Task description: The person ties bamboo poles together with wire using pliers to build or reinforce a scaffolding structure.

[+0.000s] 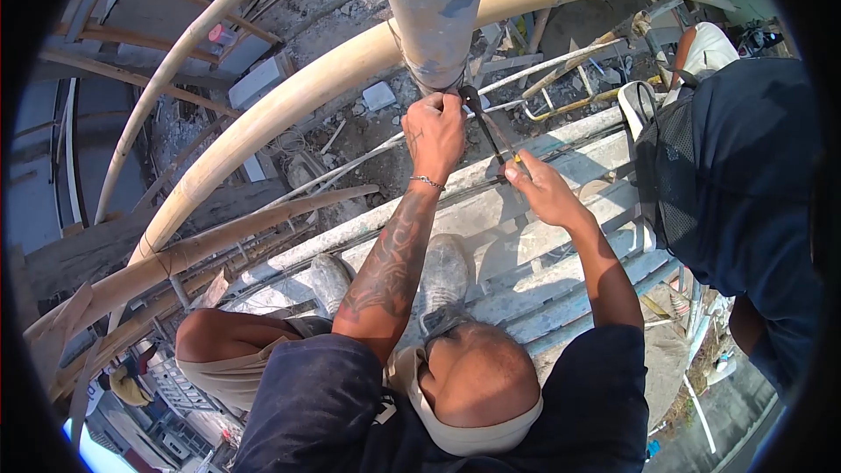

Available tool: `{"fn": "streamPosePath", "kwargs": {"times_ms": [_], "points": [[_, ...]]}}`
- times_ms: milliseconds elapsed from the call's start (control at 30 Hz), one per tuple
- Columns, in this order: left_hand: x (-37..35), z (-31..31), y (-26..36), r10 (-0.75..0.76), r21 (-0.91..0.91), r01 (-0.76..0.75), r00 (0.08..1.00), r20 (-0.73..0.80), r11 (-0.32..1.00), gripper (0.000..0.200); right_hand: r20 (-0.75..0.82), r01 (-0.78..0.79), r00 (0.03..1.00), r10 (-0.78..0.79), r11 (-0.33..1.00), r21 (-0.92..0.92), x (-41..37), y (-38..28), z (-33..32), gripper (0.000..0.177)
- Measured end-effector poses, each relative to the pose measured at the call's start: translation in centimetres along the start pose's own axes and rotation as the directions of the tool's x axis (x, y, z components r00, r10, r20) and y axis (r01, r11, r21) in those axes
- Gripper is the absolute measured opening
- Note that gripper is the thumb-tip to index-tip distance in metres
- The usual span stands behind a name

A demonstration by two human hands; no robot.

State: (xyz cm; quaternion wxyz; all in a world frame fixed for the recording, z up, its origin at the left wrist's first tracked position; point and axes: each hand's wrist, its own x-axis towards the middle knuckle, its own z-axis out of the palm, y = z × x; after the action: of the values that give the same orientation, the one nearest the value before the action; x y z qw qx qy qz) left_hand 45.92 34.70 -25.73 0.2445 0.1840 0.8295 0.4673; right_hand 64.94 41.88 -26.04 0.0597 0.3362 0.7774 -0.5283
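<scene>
a: what's the biggest thing down there?

b: a thick pale bamboo pole [289, 105] that sweeps across the view in a curve. a grey, paint-flecked upright pole [434, 9] crosses in front of it. both stand over a walkway of pale, dusty planks [543, 245]

a: and the tool?

b: long black pincers with a yellow tip on one handle [492, 133]. they lie slantwise between the two hands, head up against the grey pole's lower end and handles running down to the right

a: how are the hands?

b: the left hand [435, 130], on a tattooed forearm, is bunched into a fist right at the pole. it is pinched on a thin dark wire lashing [419, 68] wrapped round where the pole meets the bamboo. the right hand [541, 189] is closed round the pincer handles. the hands are near each other but not touching

a: anything crowding them?

b: another person in a dark navy shirt [753, 175] stands close on the right, a black mesh bag [670, 180] at the side. two dusty grey shoes [445, 270] rest on the planks below the arms, and slimmer bamboo rails [263, 223] cross underneath. a thin silver bracelet [427, 181] sits on the left wrist
</scene>
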Motion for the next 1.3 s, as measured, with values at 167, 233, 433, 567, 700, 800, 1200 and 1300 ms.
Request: {"fn": "streamPosePath", "kwargs": {"times_ms": [167,233,433,567,700,800,1200,1300], "points": [[0.2,0.3,-0.7,0.007,-0.001,-0.007,1.000,0.005,1.000,0.036,0.051,0.016,0.999,-0.014,0.999,-0.050,1.0,1.4,-0.9,0.077],[0.4,0.7,-1.7,-0.022,-0.108,0.025,0.999,0.027,0.994,0.035,0.056,0.009,0.998,-0.008,1.000,-0.001,1.4,3.1,-0.8,0.074],[0.5,1.4,-2.2,-0.049,-0.277,0.059,0.998,0.044,0.959,0.033,-0.340,0.198,0.940,-0.042,0.877,0.438,3.7,2.4,4.3,0.040],[0.6,1.1,-3.6,0.005,-0.277,0.021,0.996,0.092,0.961,0.035,-0.657,0.538,0.754,0.004,0.571,0.620,8.8,-3.2,5.3,0.048],[1.0,0.6,-3.6,0.133,-0.224,-0.117,0.990,0.055,0.968,0.034,-0.656,0.629,0.742,-0.138,0.481,0.611,10.7,-4.1,5.0,0.050],[0.9,0.8,-3.5,0.172,-0.242,-0.164,0.985,0.016,0.956,0.032,-0.645,0.612,0.743,-0.181,0.574,0.545,10.8,-3.4,5.7,0.053],[0.5,0.2,-2.9,0.097,-0.412,-0.046,0.990,0.105,0.910,0.034,-0.624,0.564,0.717,-0.311,0.785,0.257,10.6,-4.6,4.8,0.044],[0.3,0.2,-3.3,0.039,-0.496,0.046,0.986,0.160,0.867,0.033,-0.588,0.499,0.782,-0.208,0.774,0.390,10.3,-5.2,4.7,0.042]]}}
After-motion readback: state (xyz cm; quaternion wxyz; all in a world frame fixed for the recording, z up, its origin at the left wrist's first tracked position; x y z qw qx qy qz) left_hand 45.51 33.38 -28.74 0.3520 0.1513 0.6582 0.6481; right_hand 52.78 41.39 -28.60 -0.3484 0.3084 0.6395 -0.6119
